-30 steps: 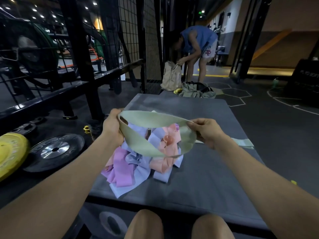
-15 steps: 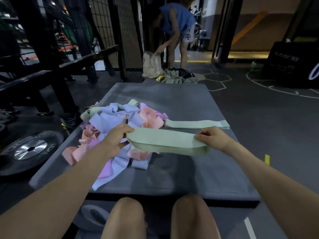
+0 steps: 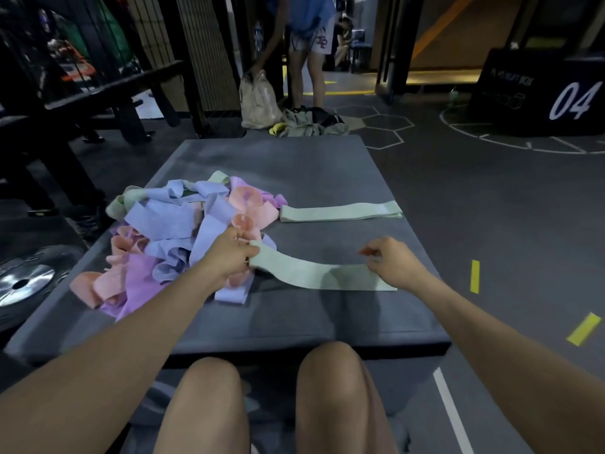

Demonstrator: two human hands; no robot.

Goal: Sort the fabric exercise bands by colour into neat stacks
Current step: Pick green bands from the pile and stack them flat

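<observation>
Grey mat [image 3: 327, 172] fills the middle of the head view, laid on dark gym floor; person seated at its near edge, bare knees at the bottom of frame

Black box [image 3: 540, 90] marked "04" far right, beyond the mat. Second person [image 3: 309, 34] stands past the far edge, bent toward a pale bag [image 3: 258, 99] on the floor; crumpled clothing [image 3: 311, 124] just beside it. Silver weight plate [image 3: 23, 283] on the floor, left of the mat

Mixed heap of bands [image 3: 170, 237] on the mat's left half: lilac-blue, pink, purple, some pale green, tangled and overlapping

Flat green band [image 3: 340, 213] lies alone on the right half, farther from the person, stretched left to right, its left end just beside the heap

Second green band [image 3: 314, 271] lies nearer the person, roughly parallel to the first, well apart from it. Right part flat on the mat; left end raised, against the heap's edge

Left hand [image 3: 229, 253]: fingers curled, pinching the raised left end of that near band

Right hand [image 3: 389, 260]: over the band's right end, fingers loosely curled. Whether the fingertips grasp or only touch the fabric, cannot tell
</observation>
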